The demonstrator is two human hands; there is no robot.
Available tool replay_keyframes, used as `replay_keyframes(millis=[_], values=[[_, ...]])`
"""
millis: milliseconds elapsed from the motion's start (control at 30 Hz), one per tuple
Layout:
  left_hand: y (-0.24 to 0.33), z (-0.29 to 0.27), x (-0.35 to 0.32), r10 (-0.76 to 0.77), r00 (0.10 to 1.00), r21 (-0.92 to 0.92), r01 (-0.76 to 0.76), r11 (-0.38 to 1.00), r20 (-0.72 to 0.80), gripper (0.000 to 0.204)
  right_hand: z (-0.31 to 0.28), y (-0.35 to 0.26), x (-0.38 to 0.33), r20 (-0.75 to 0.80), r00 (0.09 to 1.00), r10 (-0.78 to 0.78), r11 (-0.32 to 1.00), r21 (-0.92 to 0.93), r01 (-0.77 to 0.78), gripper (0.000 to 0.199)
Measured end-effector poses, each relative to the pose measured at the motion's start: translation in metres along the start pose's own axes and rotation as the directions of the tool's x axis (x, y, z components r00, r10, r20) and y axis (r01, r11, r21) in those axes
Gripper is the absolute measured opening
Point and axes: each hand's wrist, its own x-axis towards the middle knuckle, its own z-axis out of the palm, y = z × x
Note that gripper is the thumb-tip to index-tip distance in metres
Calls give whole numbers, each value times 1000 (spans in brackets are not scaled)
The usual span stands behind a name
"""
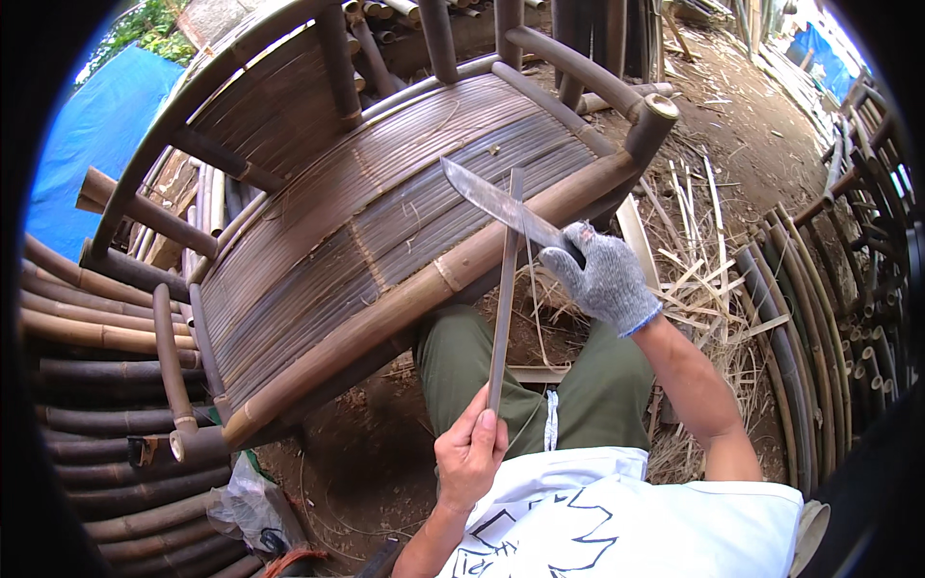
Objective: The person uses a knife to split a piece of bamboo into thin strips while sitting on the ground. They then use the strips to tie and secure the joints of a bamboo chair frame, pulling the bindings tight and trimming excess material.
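Note:
My bare left hand [469, 451] is closed round the lower end of a long, narrow bamboo strip [503, 323], which points upward away from me. A knife [489, 199] with a broad metal blade is gripped in my right hand [607, 277], which wears a grey knit glove. Its blade lies across the upper part of the strip, its tip toward the far left. A thin pale sliver [536, 308] hangs below the blade. Just beyond both hands stands a bamboo bench [438, 277], with a thick front pole and a slatted seat. The glove hides most of the knife's handle.
Bamboo shavings [708, 289] litter the ground to my right. Dark bamboo poles [145, 419] are stacked at left, and more poles [785, 289] lie at right. A clear plastic bag [249, 506] rests at lower left. A blue tarp [96, 144] hangs at the far left.

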Motion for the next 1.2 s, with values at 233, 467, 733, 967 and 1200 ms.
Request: replay_keyframes(millis=[233, 467, 733, 967, 1200], values=[[-6, -11, -17, -21, 999, 1, 21, 1000, 29, 40, -9, 5, 4, 28, 998, 55, 998, -39, -54, 48], [-11, -19, -8, -60, 992, 28, 58, 998, 109, 40, -8, 1, -32, -14, 996, 91, 987, 131, -89, 49], [-7, -15, 13, -114, 981, 55, 107, 993, 155, 38, -56, 68, -14, -278, 911, 303, 942, 230, -243, 41], [-3, 14, 77, 277, 946, 505, -323, 800, 167, 30, -27, -32, -77, 231, 972, 41, 984, -178, 1, 52], [3, 14, 57, 332, 920, 531, -392, 751, 210, 32, -28, 0, -52, 117, 991, 63, 980, -197, -39, 51]])
